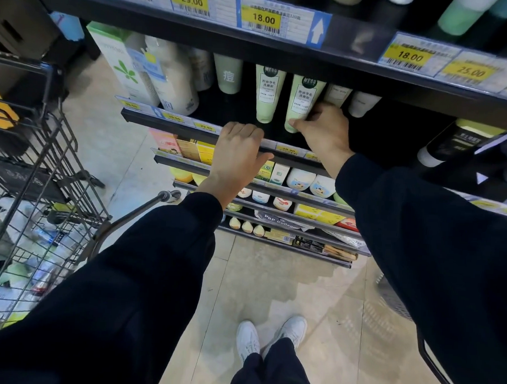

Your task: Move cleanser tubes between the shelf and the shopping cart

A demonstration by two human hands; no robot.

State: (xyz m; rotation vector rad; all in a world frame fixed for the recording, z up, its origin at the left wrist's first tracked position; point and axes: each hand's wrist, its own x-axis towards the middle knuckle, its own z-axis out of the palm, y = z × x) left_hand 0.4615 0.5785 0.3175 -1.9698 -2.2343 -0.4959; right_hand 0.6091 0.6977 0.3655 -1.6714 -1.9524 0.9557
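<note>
**Right hand on cleanser tube at shelf front**

The right hand (323, 131) curls its fingers around a pale green cleanser tube (302, 102), thumb at the lower end, near the shelf (173, 126) front edge. The left hand (238, 150) rests on that edge, fingers together over it.

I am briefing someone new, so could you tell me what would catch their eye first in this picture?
First, the right hand gripping a pale green cleanser tube that stands on the shelf, beside a matching tube. The left hand rests on the shelf's front edge. The wire shopping cart stands at the left.
</note>
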